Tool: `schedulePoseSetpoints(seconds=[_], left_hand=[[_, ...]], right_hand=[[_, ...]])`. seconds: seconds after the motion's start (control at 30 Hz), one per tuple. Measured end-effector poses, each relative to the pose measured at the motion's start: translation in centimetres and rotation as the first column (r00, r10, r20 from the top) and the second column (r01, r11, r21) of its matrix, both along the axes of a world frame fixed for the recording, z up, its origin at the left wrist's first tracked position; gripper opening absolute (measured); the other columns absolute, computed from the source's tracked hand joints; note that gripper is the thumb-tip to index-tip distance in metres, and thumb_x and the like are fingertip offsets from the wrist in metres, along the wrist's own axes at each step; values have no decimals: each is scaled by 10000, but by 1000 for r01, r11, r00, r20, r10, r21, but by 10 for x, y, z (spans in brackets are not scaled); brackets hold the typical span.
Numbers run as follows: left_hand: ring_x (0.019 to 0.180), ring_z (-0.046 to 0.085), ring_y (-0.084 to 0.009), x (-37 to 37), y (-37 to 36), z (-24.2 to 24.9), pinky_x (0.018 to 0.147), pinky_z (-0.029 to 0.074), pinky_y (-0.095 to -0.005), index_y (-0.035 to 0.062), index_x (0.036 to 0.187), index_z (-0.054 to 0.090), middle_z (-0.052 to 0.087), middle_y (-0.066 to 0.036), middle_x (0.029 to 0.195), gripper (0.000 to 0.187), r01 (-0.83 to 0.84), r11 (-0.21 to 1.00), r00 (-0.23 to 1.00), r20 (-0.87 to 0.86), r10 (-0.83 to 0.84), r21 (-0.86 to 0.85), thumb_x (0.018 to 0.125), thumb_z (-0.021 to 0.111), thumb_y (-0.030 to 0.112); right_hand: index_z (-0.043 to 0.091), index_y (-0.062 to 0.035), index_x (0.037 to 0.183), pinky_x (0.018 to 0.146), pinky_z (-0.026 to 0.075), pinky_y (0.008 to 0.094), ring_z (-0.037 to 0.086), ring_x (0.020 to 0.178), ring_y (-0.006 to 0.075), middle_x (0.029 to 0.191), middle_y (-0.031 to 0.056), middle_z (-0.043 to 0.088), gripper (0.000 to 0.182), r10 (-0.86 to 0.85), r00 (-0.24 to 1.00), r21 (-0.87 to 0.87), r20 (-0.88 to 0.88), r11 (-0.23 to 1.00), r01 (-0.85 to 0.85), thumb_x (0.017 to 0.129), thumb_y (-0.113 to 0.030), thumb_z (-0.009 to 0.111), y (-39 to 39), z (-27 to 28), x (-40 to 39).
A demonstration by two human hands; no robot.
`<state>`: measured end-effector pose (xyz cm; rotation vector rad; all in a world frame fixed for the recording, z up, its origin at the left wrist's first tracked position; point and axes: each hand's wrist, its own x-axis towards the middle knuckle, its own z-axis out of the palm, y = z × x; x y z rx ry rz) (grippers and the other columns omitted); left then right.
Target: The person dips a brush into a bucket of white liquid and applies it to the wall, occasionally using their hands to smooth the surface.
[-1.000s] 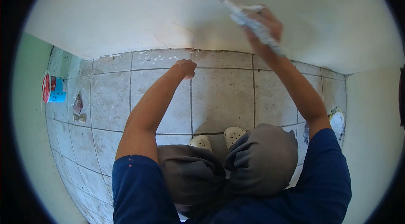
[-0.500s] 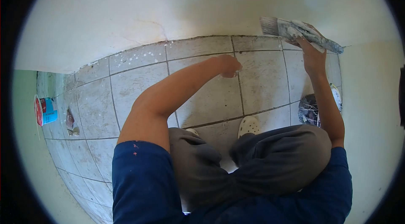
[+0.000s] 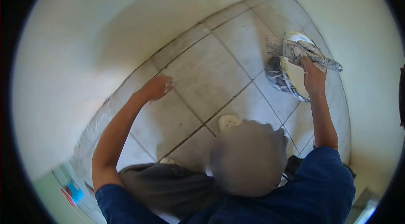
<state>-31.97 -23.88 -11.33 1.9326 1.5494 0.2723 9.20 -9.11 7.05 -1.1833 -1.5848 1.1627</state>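
Note:
My right hand (image 3: 313, 74) grips a wide paintbrush (image 3: 289, 49), its bristles pointing left and its handle crusted with paint. Directly under the brush in view is a paint bucket (image 3: 276, 76) with a pale cream inside and a streaked dark outer wall; hand and brush cover part of its opening. Whether the bristles touch the bucket cannot be told. Over the floor tiles near the wall, my left hand (image 3: 157, 89) is loosely curled, with white paint on its fingers and no object visible in it.
Pale walls (image 3: 84, 34) rise ahead and on the right, meeting in a far corner. Grey tiles (image 3: 206, 63) cover the floor. A blue and red container (image 3: 75, 192) stands at the lower left. My light clog (image 3: 229, 121) shows beside my bent knee.
My view has turned right, bringing the corner and the bucket further in. My right hand with the paintbrush has gone from the wall's base to over the bucket. My left hand stays curled.

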Motion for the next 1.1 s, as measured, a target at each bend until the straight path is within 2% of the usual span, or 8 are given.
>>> schedulePoseSetpoints(seconds=[0.07,0.17,0.33,0.47,0.57,0.67,0.77,1.1], left_hand=[[834,580,-284,24,35,11,728,458,-375,48,1032,533,591,-149,881,233,19,991,995,102,-5,-135,843,550,183],[842,550,-328,104,78,59,736,451,-394,44,999,533,565,-162,932,224,13,997,990,138,-2,-82,816,577,165],[970,504,-294,230,140,95,813,429,-378,80,1069,531,509,-101,1090,342,282,860,944,38,-328,425,750,641,134],[1043,454,-299,289,183,98,882,385,-406,96,1085,534,498,-74,1122,422,416,734,889,-71,-452,536,699,688,169],[1040,461,-267,310,198,97,918,342,-433,99,1058,542,506,-57,1106,437,585,630,791,-190,-581,510,670,709,209],[1037,463,-240,323,202,91,934,304,-468,108,1015,551,524,-32,1072,428,633,589,759,-256,-598,502,650,722,249],[1040,468,-216,324,201,86,955,282,-483,112,978,555,543,-10,1031,411,605,607,780,-232,-581,515,638,733,260],[1010,505,-193,329,214,93,991,313,-451,112,940,551,562,-10,993,361,712,526,682,-277,-677,465,652,710,259]], right_hand=[[488,49,1124,786,521,389,597,921,228,1035,139,579,305,-127,984,-27,-128,992,124,823,6,522,8,1,37],[490,44,1122,765,528,351,602,893,210,1024,120,588,305,-269,940,-21,-212,962,271,820,15,523,8,-11,97],[514,59,1085,752,528,294,602,855,166,980,109,607,280,-382,922,66,67,924,377,807,32,539,3,-45,158],[553,28,1038,720,504,252,596,847,147,1001,104,611,265,-431,902,-44,1,901,431,779,-5,602,-3,-81,184],[609,-29,978,715,489,263,598,838,145,985,69,623,238,-334,916,100,223,943,319,743,-31,643,9,-93,196],[636,-74,953,726,480,274,597,852,149,951,46,632,245,-264,944,-166,197,940,297,711,-76,673,34,-103,195],[633,-70,964,719,482,278,597,855,163,921,54,635,283,-235,936,-19,260,968,248,692,-122,694,49,-124,194],[575,-52,1040,797,463,293,581,891,172,969,63,623,390,-188,877,-136,443,953,272,682,-126,709,92,-135,183]])
